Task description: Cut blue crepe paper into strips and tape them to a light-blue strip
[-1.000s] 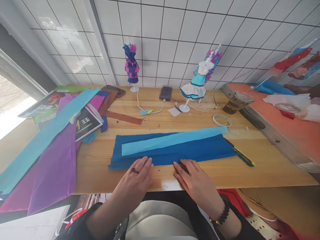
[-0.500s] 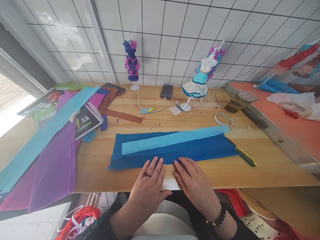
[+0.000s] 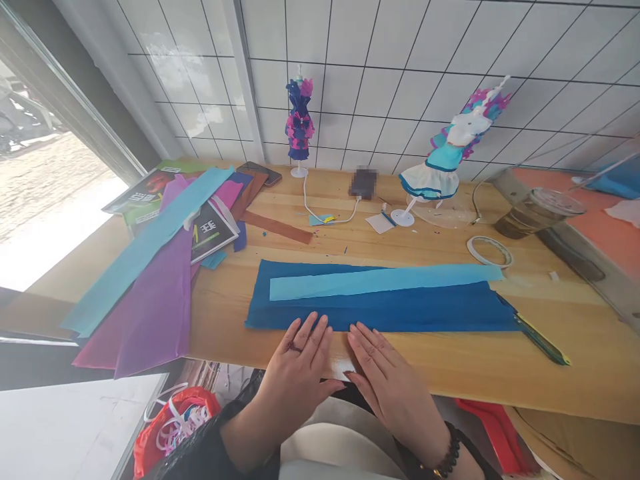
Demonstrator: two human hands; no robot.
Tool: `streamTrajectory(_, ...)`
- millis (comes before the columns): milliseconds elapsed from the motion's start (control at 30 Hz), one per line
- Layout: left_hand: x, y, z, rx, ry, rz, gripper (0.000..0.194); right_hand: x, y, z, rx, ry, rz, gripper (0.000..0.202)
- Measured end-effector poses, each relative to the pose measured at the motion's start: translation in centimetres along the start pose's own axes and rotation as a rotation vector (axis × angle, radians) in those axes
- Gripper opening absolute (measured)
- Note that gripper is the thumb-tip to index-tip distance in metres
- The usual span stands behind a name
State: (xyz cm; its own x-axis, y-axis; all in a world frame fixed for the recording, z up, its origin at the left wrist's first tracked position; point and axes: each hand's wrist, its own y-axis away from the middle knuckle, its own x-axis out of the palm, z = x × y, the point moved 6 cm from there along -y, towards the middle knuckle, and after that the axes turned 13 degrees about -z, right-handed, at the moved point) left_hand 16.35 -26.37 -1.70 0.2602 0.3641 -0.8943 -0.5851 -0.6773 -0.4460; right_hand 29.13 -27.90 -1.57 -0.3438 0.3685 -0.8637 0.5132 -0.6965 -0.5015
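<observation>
A wide strip of dark blue crepe paper lies flat across the wooden table. On top of it rests a narrower light blue strip, slightly slanted. My left hand is flat, palm down, its fingertips on the lower edge of the dark blue paper. Beside it my right hand also lies flat, fingertips at the same edge. Neither hand grips anything. A yellow-green and black cutter knife lies at the right end of the dark blue paper, its front end touching it.
Purple sheets, a long light blue strip and printed booklets pile up at left. Two small dressed stands are by the wall. A tape roll and a drink cup stand at right.
The view has turned left, so the table's things sit farther right in it. My right hand's fingers lie closer together and straighter; my left hand stays on the paper's edge.
</observation>
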Motion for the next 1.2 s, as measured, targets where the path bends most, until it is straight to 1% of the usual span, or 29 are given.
streamTrajectory(133,-0.8,1.5,1.3,-0.061,-0.05,-0.019,0.064,0.0,0.0,0.0,-0.002,-0.003,-0.015,0.053)
streamTrajectory(300,-1.4,3.0,2.2,-0.166,-0.144,-0.105,0.065,0.2,0.2,0.1,-0.027,0.014,-0.016,0.059)
streamTrajectory(533,-2.4,4.9,4.1,-0.275,-0.215,-0.149,0.061,0.3,0.2,0.1,-0.038,0.026,-0.017,0.057)
streamTrajectory(600,-2.5,5.3,4.6,-0.267,-0.222,-0.158,0.059,0.2,0.1,0.1,-0.04,0.028,-0.01,0.054)
streamTrajectory(667,-2.5,5.4,4.8,-0.231,-0.231,-0.177,0.058,0.1,0.0,0.1,-0.039,0.028,-0.006,0.051)
streamTrajectory(767,-2.3,5.5,5.0,-0.217,-0.235,-0.199,0.057,-0.3,-0.8,0.5,-0.018,0.03,-0.034,0.047)
streamTrajectory(833,-2.1,5.5,5.0,-0.222,-0.23,-0.201,0.057,-0.4,-1.6,1.2,-0.009,0.019,-0.063,0.044)
streamTrajectory(900,-1.9,5.6,4.9,-0.228,-0.221,-0.218,0.057,-0.1,-2.6,2.4,-0.041,-0.021,-0.069,0.041)
streamTrajectory(967,-1.8,5.7,5.0,-0.252,-0.21,-0.248,0.058,0.6,-3.4,3.6,-0.103,-0.074,-0.024,0.042)
streamTrajectory(1033,-1.8,5.8,5.1,-0.255,-0.201,-0.263,0.061,1.1,-3.7,4.1,-0.142,-0.111,0.028,0.046)
streamTrajectory(1100,-1.8,5.7,5.1,-0.212,-0.206,-0.26,0.066,1.2,-3.5,3.7,-0.142,-0.116,0.059,0.05)
streamTrajectory(1200,-2.1,5.5,5.3,-0.138,-0.214,-0.259,0.073,0.4,-2.5,1.8,-0.104,-0.073,0.09,0.05)
